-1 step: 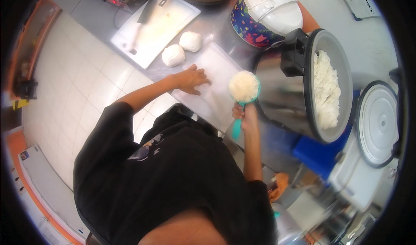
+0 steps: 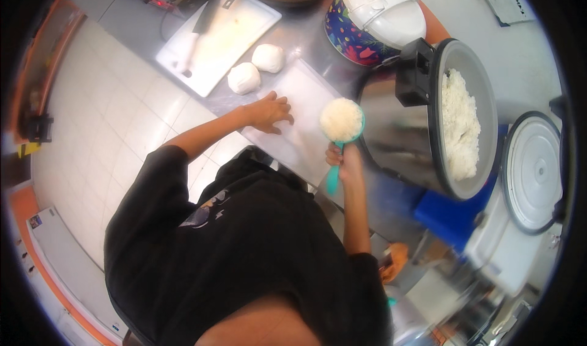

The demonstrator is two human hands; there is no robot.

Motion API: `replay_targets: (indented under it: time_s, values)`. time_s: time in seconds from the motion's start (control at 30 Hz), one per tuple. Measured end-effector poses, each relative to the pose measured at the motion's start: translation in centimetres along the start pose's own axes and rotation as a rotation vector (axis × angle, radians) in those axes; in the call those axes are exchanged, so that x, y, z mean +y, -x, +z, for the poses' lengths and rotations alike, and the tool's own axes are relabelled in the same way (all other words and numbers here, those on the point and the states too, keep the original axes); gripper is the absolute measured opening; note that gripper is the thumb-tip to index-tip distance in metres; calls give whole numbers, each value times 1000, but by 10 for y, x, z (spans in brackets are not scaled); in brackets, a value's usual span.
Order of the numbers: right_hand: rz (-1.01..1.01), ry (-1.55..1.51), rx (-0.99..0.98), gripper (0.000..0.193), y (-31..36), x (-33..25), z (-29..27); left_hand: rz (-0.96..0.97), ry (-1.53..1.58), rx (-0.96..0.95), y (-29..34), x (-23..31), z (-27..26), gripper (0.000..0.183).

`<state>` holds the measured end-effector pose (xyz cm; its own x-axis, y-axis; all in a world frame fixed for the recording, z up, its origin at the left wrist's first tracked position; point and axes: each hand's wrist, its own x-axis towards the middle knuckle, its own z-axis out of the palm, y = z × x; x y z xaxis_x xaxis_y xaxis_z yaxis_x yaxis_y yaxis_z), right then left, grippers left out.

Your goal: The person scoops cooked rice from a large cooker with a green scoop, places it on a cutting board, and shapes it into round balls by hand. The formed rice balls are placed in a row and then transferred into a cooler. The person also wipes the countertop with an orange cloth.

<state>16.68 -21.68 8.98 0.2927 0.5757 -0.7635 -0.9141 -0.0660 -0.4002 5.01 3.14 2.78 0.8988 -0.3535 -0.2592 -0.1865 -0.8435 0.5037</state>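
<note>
My right hand (image 2: 348,161) is wrapped round the handle of a turquoise scoop (image 2: 332,181). Cooked white rice (image 2: 340,120) is heaped in its bowl, held over the right edge of a stack of clear plastic sheets (image 2: 309,88). My left hand (image 2: 269,114) rests on or just above the left side of those sheets, fingers spread and holding nothing. Just beyond it sit two round white wrapped bundles (image 2: 268,58), whose contents are hidden. To the right a big steel rice pot (image 2: 391,126) lies tipped toward the right, with more rice (image 2: 460,126) showing in its mouth.
A white cutting board (image 2: 244,31) with a knife (image 2: 205,22) lies at the far left of the steel counter. A patterned rice cooker (image 2: 361,34) with a white lid stands beyond the pot. A round grey lid (image 2: 535,172) and a blue object (image 2: 446,220) are at the right.
The filled scoop and my right hand have shifted very slightly left. My left hand stays where it was.
</note>
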Motion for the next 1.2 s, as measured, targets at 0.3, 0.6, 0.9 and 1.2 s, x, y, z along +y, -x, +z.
replay_targets:
  time_s: [0.3, 0.6, 0.9, 1.2]
  values:
    - [-79, 99, 95, 29, -21, 13, -2, 174, -211, 318, 22, 13, 19, 28]
    - [-672, 1651, 522, 60, -61, 63, 16, 115, -145, 508, 53, 15, 70, 16]
    - [-464, 793, 371, 44, -50, 40, -5, 174, -50, 571, 51, 24, 74, 11]
    - [-916, 990, 492, 41, -19, 58, -40, 263, 2, 408, 42, 36, 68, 20]
